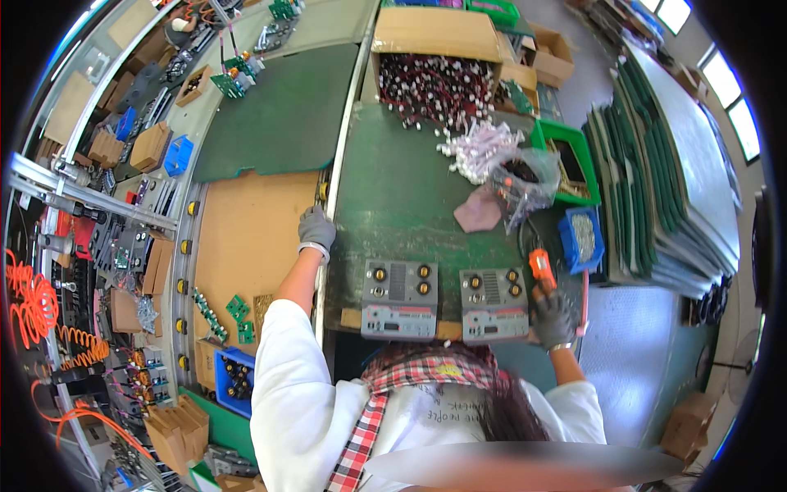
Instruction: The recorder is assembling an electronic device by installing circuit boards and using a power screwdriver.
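Observation:
My left hand [316,230], in a grey glove, rests with bent fingers on the pale metal rail [321,291] between the conveyor and the green workbench. Beyond my right forearm, my gloved right hand [553,318] closes on the lower end of an orange corded tool [540,267]; its tip is hidden. Close beside that hand lies a grey box-shaped device [494,305] with brass-coloured round terminals and a lighter front panel. A matching grey device [400,301] sits to its left. Both are at the near edge of the bench.
A brown board [254,238] and a dark green mat [270,115] lie on the conveyor. Green circuit boards [238,308] are near a blue bin [235,381]. White connectors [479,150], a cardboard box [438,33], a green tray [586,164] and a blue bin [581,239] occupy the bench.

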`<state>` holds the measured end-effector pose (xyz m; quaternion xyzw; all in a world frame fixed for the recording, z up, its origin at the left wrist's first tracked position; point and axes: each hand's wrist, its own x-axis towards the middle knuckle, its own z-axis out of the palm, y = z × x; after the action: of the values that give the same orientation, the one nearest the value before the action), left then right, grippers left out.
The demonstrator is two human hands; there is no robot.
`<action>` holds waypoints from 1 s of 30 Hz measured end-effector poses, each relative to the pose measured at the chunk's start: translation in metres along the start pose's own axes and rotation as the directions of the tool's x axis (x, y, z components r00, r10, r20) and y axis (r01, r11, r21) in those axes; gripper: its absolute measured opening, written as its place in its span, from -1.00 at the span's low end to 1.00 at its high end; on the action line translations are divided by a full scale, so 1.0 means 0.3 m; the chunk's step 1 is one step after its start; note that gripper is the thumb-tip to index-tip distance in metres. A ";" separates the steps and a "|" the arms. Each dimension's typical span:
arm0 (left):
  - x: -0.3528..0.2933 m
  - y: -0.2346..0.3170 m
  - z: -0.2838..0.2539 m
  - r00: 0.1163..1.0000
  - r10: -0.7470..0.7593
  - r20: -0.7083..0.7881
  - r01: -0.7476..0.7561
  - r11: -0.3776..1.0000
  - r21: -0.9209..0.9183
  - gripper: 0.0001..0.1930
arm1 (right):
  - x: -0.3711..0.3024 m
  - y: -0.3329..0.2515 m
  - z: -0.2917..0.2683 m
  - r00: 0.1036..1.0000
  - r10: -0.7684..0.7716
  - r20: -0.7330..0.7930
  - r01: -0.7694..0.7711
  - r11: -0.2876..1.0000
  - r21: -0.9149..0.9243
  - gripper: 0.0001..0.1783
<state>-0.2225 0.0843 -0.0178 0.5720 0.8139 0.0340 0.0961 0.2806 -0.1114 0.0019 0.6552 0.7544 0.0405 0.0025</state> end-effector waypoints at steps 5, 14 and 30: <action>0.290 0.037 0.046 0.999 0.027 0.039 -0.035 0.972 0.232 -0.42 | 0.017 -0.035 -0.032 0.948 -0.318 -0.014 0.317 0.940 0.124 -0.51; 0.461 0.057 0.110 0.994 -0.079 0.077 0.068 0.989 0.133 -0.35 | 0.059 -0.054 -0.009 0.911 -0.405 -0.076 0.412 0.903 0.122 -0.51; -0.081 -0.206 0.122 0.987 0.134 0.091 -0.150 0.967 0.207 -0.29 | 0.097 -0.021 -0.096 0.970 -0.240 0.044 0.165 0.778 0.606 -0.45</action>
<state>-0.2645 0.0382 -0.0610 0.6366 0.7656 -0.0684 0.0625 0.2684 -0.0851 0.0317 0.5387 0.7928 -0.2390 -0.1552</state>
